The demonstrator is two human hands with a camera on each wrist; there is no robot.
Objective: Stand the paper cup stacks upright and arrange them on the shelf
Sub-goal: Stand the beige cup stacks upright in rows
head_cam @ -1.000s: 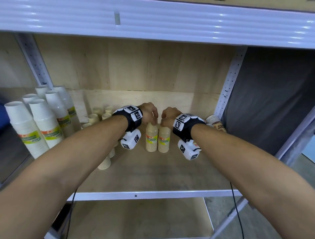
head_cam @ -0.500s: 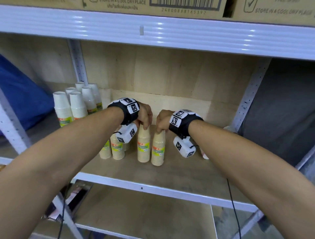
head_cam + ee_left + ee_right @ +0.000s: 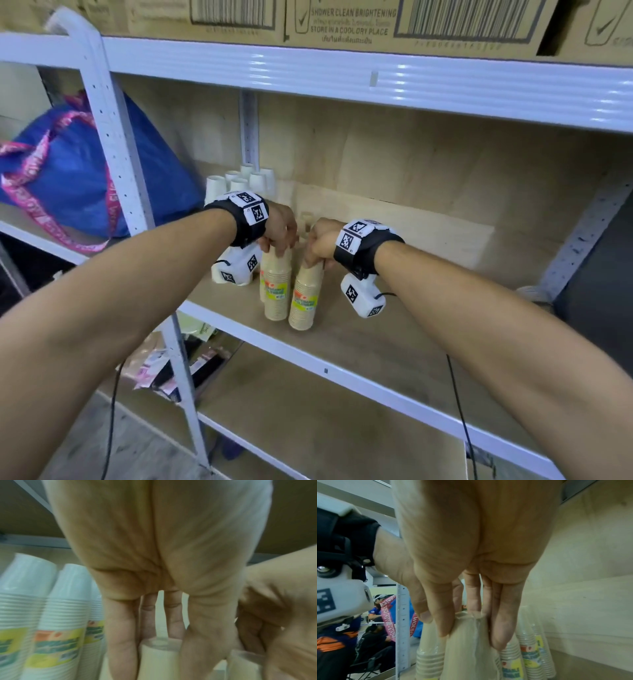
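Two beige paper cup stacks in clear wrap stand side by side near the front of the wooden shelf (image 3: 394,346). My left hand (image 3: 279,248) grips the top of the left stack (image 3: 275,291), which stands upright. My right hand (image 3: 313,262) pinches the top of the right stack (image 3: 304,298), which leans slightly left. In the left wrist view my fingers (image 3: 120,635) curl round the left stack's top (image 3: 159,650). In the right wrist view my fingers (image 3: 441,615) hold the wrapped right stack (image 3: 467,653).
White cup stacks (image 3: 239,180) stand at the back left, beside the perforated post (image 3: 113,144). More beige stacks (image 3: 529,650) stand behind the held ones. A blue bag (image 3: 75,164) fills the neighbouring bay. Another stack (image 3: 532,294) lies by the right post. Cardboard boxes (image 3: 342,20) sit overhead.
Both hands keep hold of the stack tops and have brought the two beige stacks leftward along the shelf and nearer its front edge. My view has swung left.
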